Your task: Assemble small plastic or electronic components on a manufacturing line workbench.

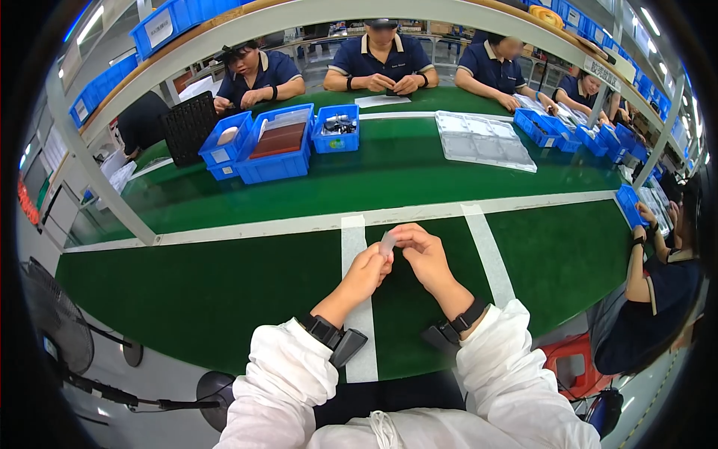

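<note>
Left hand (366,271) and right hand (425,256) meeting over green table (224,292) — fingertips of both pinching a small translucent strip (387,242) between them, held up off the surface. White tape line (353,247) directly beneath left hand. Well beyond the hands — blue bins (278,161), clear plastic trays (485,142). Black wristbands (323,329) at both wrists.

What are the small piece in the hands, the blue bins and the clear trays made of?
Small piece, pinched between left hand and right hand: thin, pale, translucent, likely plastic film; too small to be sure.
Blue bins: rigid moulded plastic, smooth with a slight sheen, judging by the uniform colour and thick rims.
Clear trays: thin formed plastic, glossy, with the green table showing through.
</note>
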`<state>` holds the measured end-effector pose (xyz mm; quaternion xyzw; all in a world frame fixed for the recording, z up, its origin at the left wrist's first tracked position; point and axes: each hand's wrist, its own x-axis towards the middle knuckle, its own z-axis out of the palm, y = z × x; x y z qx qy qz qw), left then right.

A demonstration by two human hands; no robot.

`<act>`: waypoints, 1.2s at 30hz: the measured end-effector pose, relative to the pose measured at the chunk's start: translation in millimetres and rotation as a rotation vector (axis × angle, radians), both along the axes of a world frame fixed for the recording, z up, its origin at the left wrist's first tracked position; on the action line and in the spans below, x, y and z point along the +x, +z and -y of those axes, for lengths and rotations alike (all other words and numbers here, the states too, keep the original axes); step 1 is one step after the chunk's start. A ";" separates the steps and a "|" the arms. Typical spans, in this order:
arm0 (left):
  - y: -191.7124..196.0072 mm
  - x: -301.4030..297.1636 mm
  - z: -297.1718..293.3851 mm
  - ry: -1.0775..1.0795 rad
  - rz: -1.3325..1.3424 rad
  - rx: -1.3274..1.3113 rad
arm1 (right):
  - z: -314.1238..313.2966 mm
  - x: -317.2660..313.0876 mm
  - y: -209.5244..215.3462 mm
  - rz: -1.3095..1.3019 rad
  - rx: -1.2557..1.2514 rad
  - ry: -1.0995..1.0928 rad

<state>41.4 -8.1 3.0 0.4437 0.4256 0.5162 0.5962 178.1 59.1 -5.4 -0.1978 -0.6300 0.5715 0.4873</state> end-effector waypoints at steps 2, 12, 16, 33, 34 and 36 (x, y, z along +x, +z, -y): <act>-0.6 -2.2 -2.3 0.038 -0.006 -0.052 | 4.2 4.5 12.1 0.113 0.058 0.024; -1.8 1.9 -2.7 0.046 0.005 0.017 | 0.7 -3.3 -4.9 0.108 -0.265 -0.023; -0.7 -0.5 -1.7 0.079 0.026 0.016 | 2.9 2.0 11.2 0.112 -0.170 0.142; -2.5 0.0 -2.5 0.100 -0.013 0.035 | 3.5 0.6 7.3 0.008 -0.280 0.110; -2.4 -0.3 -3.0 0.091 -0.005 0.009 | 4.1 0.9 9.6 0.005 -0.234 0.121; -2.4 0.2 -3.2 0.083 0.004 -0.018 | 2.0 2.5 6.3 0.010 -0.224 0.154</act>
